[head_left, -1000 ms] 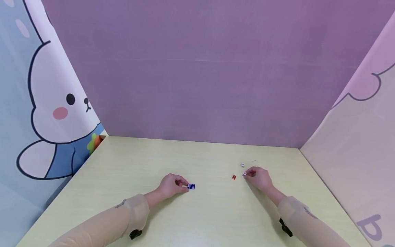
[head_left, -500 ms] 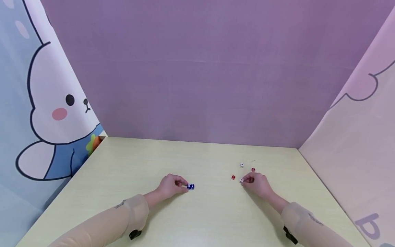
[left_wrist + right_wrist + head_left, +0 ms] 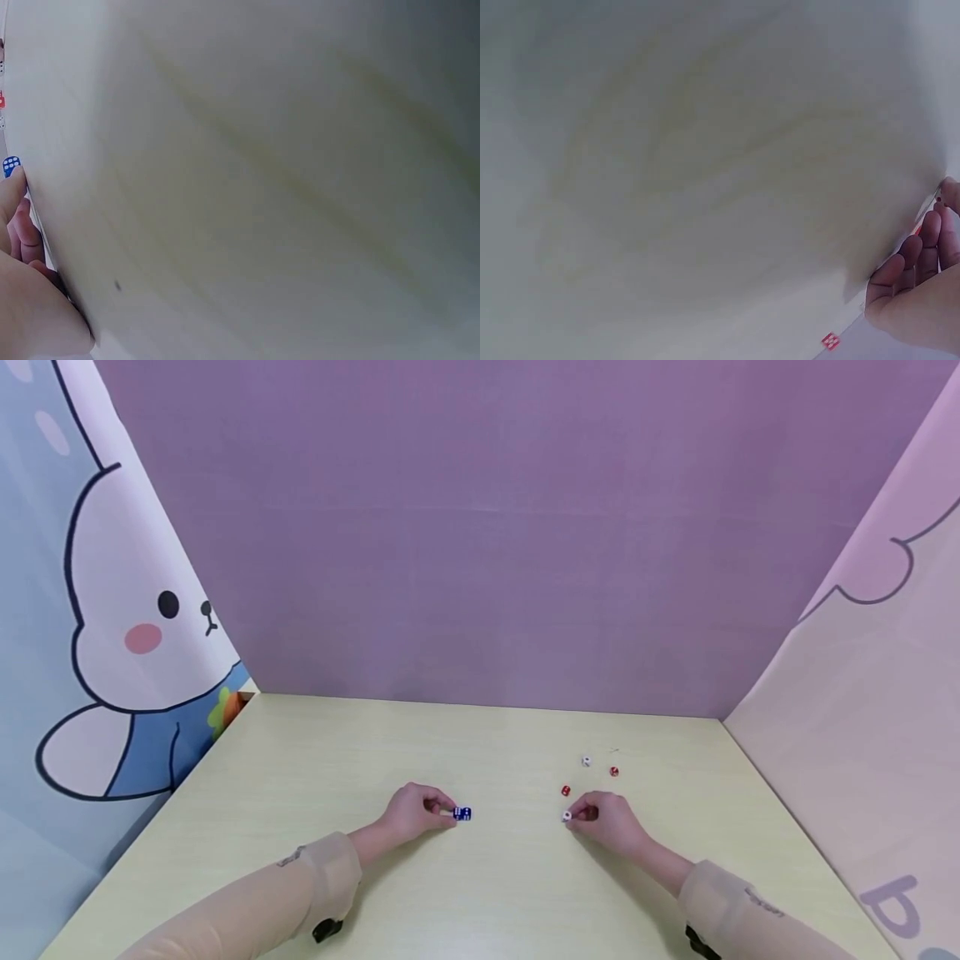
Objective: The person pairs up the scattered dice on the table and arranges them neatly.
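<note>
In the head view my left hand (image 3: pixel 417 810) rests low over the table, thumb and fingertips pinching the left one of what look like two blue dice (image 3: pixel 462 814) side by side. A blue die (image 3: pixel 11 163) with white pips also shows at the fingertips in the left wrist view. To the right, my right hand (image 3: pixel 611 820) pinches a white die (image 3: pixel 567 817) between thumb and fingers. Just behind that die lies a red die (image 3: pixel 566 791). Farther back are another white die (image 3: pixel 587 762) and a second red die (image 3: pixel 614 772).
The pale wooden table (image 3: pixel 337 743) meets a purple backdrop (image 3: pixel 480 552) at its far edge. Printed panels stand along both sides, with a cartoon rabbit (image 3: pixel 135 627) on the left one. A tiny thin mark (image 3: pixel 614 750) shows near the far red die.
My right hand has moved left and toward the near side with the white die. The far red die, hidden behind that hand earlier, now shows. My left hand has stayed in place.
</note>
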`<state>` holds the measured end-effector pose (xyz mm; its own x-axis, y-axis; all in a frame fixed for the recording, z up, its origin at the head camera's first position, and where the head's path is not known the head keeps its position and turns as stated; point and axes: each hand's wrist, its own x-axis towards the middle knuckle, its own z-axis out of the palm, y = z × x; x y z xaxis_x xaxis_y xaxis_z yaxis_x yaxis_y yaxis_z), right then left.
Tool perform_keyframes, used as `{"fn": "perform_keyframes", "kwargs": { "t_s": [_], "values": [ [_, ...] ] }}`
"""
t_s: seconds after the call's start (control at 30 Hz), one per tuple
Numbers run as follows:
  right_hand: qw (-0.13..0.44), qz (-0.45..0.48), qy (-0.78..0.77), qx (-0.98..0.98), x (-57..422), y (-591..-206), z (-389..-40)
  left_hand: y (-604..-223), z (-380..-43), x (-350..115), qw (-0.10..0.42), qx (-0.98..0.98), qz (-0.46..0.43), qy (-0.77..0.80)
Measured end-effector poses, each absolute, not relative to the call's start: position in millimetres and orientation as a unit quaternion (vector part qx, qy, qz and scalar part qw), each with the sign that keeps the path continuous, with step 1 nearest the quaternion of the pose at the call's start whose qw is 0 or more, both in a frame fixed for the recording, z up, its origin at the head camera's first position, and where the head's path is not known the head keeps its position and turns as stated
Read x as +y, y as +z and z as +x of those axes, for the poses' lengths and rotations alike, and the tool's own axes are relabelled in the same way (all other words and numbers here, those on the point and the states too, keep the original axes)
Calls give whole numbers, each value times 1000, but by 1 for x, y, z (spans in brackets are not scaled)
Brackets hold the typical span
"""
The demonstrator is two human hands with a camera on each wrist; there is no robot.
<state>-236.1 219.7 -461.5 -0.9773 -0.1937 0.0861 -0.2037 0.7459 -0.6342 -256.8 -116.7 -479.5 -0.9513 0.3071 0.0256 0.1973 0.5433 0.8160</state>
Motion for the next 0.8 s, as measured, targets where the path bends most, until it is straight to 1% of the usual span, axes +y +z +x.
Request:
{"fn": "perform_keyframes", "kwargs": {
  "t_s": [0.4, 0.8],
  "values": [
    [-11, 168, 350, -922, 186, -456, -222, -483, -259, -130, 82, 864, 157, 471],
    [-24, 212, 351, -912, 153, -464, -225, -485, -252, -139, 93, 852, 174, 485]
  ]
}}
